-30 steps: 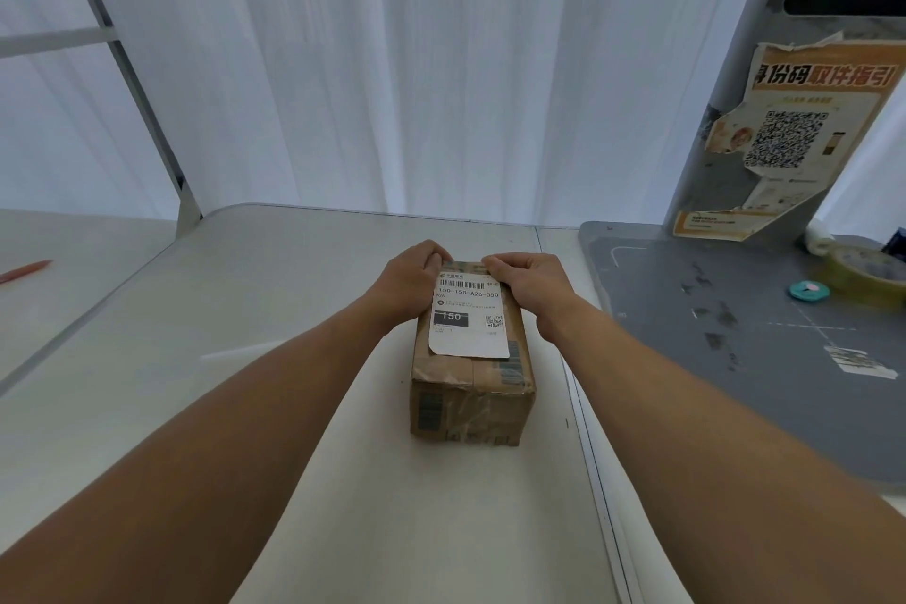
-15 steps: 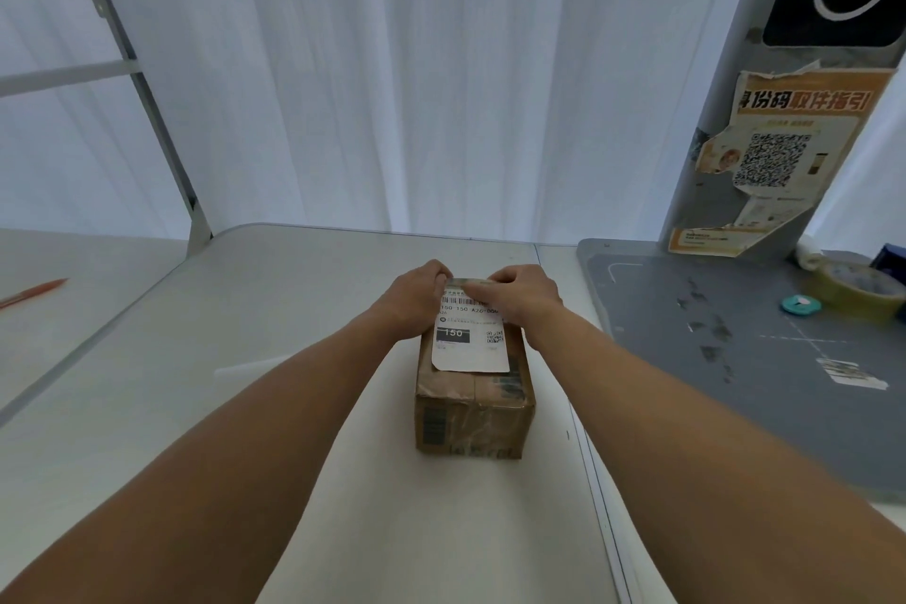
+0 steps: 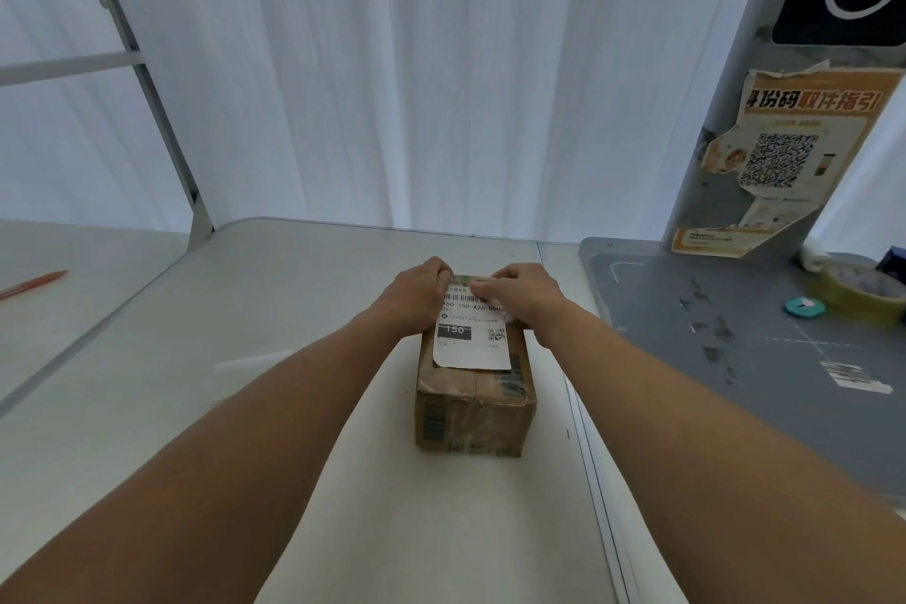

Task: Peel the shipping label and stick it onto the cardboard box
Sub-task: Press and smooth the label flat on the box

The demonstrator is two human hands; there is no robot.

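A small taped cardboard box (image 3: 474, 412) stands on the white table (image 3: 245, 358) in the middle of the head view. A white shipping label (image 3: 471, 338) with a barcode and "150" lies flat on the box's top. My left hand (image 3: 416, 297) rests at the label's far left corner, fingers curled against the box's far edge. My right hand (image 3: 522, 294) lies over the label's far right part, fingers pressing down across the barcode. The far edge of the label is hidden under my fingers.
A grey mat (image 3: 735, 348) lies to the right, carrying a tape roll (image 3: 863, 287), a small teal disc (image 3: 804, 308) and a label scrap (image 3: 855, 378). A pillar with a torn QR poster (image 3: 779, 162) stands behind it. An orange pen (image 3: 32, 284) lies far left. White curtains hang behind.
My right hand's fingers have slid leftward over the top of the label, toward my left hand. The box and label stay in place; the camera has tilted up slightly.
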